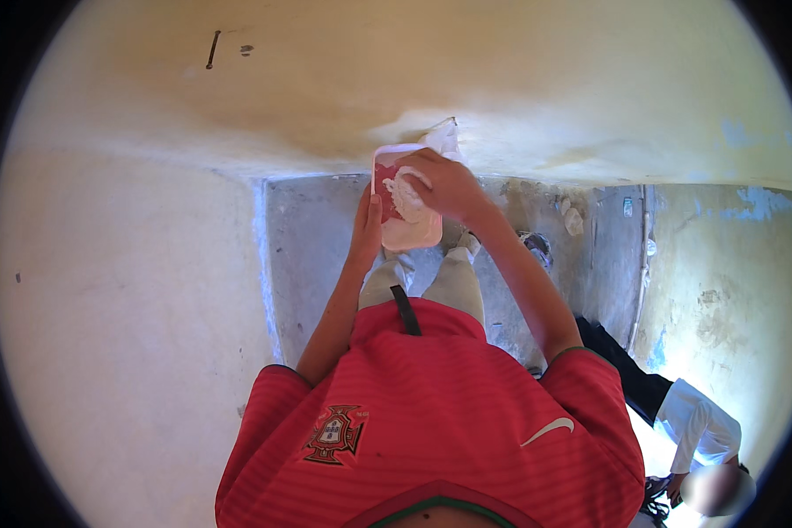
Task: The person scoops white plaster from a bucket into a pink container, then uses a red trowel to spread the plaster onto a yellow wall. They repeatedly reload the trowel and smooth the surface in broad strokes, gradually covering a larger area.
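In front of my body is a shallow rectangular tray [424,236] with rounded corners and a pale pink rim. My left hand [369,218] is closed on its left edge, the thumb on the near side. A white clump [408,194], powdery or doughy in look, covers the middle of the tray. Reddish-pink patches of the bottom show around it. My right hand [442,183] reaches over the tray from the right, its bent fingers closed on the clump. Part of the clump is hidden under those fingers.
Just beyond the tray a white plastic bag [444,136] hangs against the stained wall [326,97]. My feet stand on the grey floor [312,238]. A dark bundle [537,250] lies right of them. At lower right is another person in a white shirt [697,421].
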The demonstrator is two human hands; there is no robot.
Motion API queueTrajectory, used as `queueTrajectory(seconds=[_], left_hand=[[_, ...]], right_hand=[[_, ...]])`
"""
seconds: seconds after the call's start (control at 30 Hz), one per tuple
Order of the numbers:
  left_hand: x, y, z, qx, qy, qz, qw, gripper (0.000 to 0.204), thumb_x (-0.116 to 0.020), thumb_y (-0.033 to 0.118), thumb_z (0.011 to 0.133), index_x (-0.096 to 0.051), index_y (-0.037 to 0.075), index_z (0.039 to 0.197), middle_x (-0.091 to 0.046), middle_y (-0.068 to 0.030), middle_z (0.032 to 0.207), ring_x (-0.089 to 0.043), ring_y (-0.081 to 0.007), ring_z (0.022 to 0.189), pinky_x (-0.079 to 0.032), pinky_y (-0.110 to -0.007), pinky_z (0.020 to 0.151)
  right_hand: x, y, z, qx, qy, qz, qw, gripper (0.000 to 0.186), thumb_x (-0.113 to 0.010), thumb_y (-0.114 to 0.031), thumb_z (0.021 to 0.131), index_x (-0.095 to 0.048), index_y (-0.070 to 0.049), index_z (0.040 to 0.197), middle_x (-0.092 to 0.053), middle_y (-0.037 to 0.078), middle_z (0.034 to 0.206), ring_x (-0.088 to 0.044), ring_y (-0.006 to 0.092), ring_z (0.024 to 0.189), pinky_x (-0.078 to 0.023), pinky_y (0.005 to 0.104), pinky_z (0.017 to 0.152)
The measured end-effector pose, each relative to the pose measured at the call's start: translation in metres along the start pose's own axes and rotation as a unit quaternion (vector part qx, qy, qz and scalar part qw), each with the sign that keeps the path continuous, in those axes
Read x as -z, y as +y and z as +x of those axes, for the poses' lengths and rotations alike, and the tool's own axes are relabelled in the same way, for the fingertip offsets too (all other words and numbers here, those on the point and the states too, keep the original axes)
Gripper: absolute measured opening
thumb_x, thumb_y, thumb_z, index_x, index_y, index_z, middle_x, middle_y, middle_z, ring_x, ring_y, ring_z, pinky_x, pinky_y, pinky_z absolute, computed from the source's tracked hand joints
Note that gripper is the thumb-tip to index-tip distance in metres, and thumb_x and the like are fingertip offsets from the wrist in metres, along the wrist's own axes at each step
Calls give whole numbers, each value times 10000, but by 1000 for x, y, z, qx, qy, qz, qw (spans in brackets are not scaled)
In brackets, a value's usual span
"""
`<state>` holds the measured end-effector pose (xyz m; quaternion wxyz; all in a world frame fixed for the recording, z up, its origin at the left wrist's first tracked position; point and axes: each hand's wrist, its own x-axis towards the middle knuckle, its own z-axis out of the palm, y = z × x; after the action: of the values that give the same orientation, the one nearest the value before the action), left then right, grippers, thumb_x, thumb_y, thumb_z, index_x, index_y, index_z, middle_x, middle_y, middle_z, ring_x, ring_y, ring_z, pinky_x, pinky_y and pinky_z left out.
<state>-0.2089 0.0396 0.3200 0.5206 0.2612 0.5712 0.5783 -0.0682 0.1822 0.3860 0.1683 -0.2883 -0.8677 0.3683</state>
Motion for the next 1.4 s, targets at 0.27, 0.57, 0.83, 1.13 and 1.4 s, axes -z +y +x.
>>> queueTrajectory(seconds=[0.27, 0.57, 0.83, 1.13, 1.4], left_hand=[[-5, 5, 4, 18, -52, 13, 998, 605, -392, 446, 1072, -385, 7, 1489, -504, -114, 1419, -489, -199, 1281, -380, -334, 1091], [-49, -5, -25, 58, -9, 15, 998, 614, -365, 468, 1073, -384, 11, 1483, -494, -117, 1420, -473, -192, 1298, -361, -324, 1101], [-111, -31, -48, 4, 128, -51, 990, 642, -426, 455, 1060, -312, 6, 1505, -508, -128, 1365, -497, -208, 1254, -397, -337, 1064], [-146, -46, -68, 0, 133, -187, 973, 662, -511, 385, 1037, -220, 61, 1535, -422, -98, 1388, -482, -206, 1250, -450, -357, 1011], [-136, -42, -72, -40, 132, -183, 973, 725, -560, 189, 985, -114, 51, 1539, -360, -144, 1394, -431, -235, 1283, -419, -369, 1043]], right_hand=[[-7, 15, 15, -24, -97, 43, 994, 373, -698, -160, 863, -590, -55, 1204, -646, 162, 1192, -637, 342, 1077, -501, 422, 950], [45, 23, -13, -6, -222, 66, 973, 377, -744, -240, 841, -611, -92, 1161, -647, 130, 1081, -644, 266, 1005, -508, 378, 896], [62, 22, -62, -27, -83, 30, 996, 379, -726, -303, 862, -618, -112, 1171, -661, 126, 962, -668, 267, 831, -533, 383, 760], [81, -5, -100, -46, 111, -3, 993, 206, -679, -191, 903, -705, -69, 1066, -676, 122, 868, -690, 262, 728, -553, 362, 650], [75, -36, -95, -16, 106, -218, 970, 194, -629, -174, 927, -692, -81, 1085, -687, 126, 886, -677, 329, 738, -553, 420, 675]])
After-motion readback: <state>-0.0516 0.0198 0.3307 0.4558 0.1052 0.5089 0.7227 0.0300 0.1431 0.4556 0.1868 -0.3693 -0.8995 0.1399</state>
